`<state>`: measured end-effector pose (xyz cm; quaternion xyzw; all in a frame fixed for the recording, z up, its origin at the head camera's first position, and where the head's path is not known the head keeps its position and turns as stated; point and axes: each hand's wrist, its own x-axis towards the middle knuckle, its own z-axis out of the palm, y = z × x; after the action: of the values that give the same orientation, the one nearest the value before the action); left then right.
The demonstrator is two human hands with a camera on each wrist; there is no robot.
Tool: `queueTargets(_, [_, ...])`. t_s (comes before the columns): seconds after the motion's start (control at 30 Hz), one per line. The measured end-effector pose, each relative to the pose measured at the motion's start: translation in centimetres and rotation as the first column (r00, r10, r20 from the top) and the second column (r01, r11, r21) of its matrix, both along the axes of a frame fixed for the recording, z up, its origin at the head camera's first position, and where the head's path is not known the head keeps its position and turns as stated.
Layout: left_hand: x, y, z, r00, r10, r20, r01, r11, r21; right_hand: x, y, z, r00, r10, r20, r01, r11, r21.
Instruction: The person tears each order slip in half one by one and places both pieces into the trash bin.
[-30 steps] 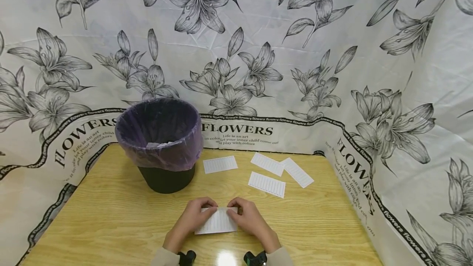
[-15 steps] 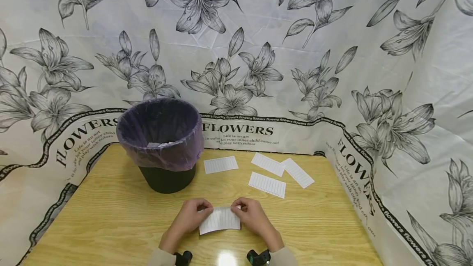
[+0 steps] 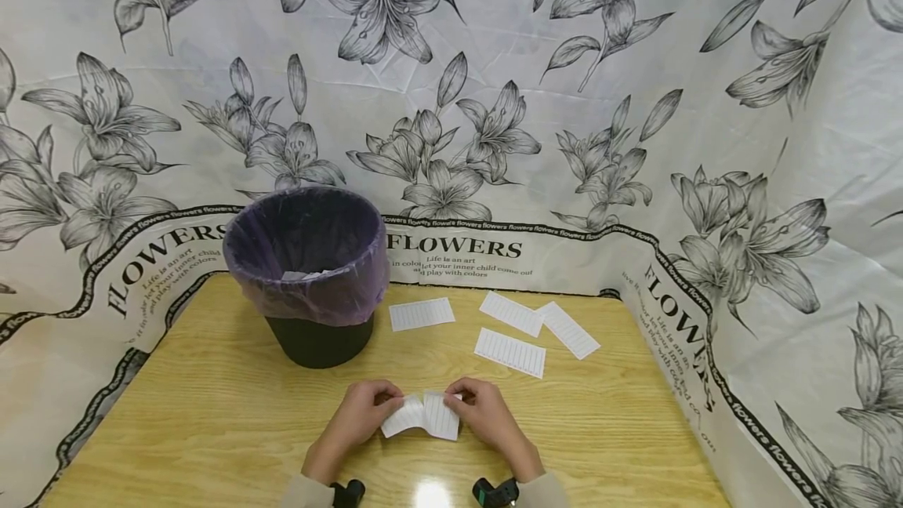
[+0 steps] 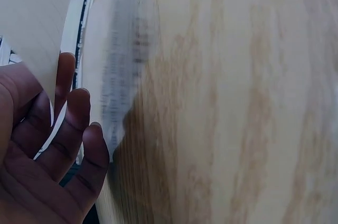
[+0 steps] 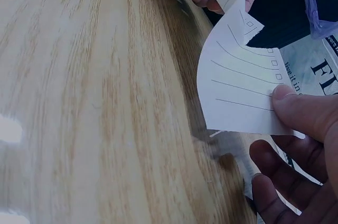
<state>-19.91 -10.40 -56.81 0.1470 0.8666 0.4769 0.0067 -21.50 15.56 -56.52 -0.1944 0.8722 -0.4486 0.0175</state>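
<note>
A lined white paper slip point(image 3: 440, 418) with small checkboxes is held above the table between both hands. From its far edge a tear runs partway down the middle, and the slip bends at that place. My left hand point(image 3: 365, 412) pinches its left part between thumb and fingers. The right part is pinched by my right hand point(image 3: 483, 412), the thumb lying on the printed face in the right wrist view. In the left wrist view the left hand point(image 4: 53, 145) has several fingers curled behind the paper point(image 4: 39, 18).
A black bin point(image 3: 317, 345) with a purple liner point(image 3: 353, 288) stands at the back left, white paper pieces point(image 3: 303, 276) inside. Several lined slips point(image 3: 509, 352) lie on the wooden table point(image 3: 600, 429) at the back. A flowered cloth point(image 3: 451, 139) hangs behind and at the sides.
The slip was whole and nearly flat; now its far edge is torn in the middle and it bends. Both hands moved slightly apart at first, then stayed nearly in place.
</note>
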Motion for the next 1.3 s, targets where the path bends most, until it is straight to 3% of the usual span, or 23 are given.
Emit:
queueTargets(0.57, [0.2,-0.7,0.1,1.0,0.027,0.011,-0.027,1.0,0.01,0.2,0.2,0.2,0.999,-0.028,0.015,0.028,0.999,-0.03])
queueTargets(0.97, [0.2,-1.3,0.2,0.994,0.108,-0.005,-0.108,0.994,0.016,0.2,0.9,0.3,0.998,-0.065,0.024,0.066,0.997,-0.045])
queueTargets(1.3, [0.1,-1.7,0.7,0.981,0.191,0.023,-0.191,0.981,0.014,0.0,1.2,0.4,0.994,-0.104,0.033,0.105,0.994,-0.026])
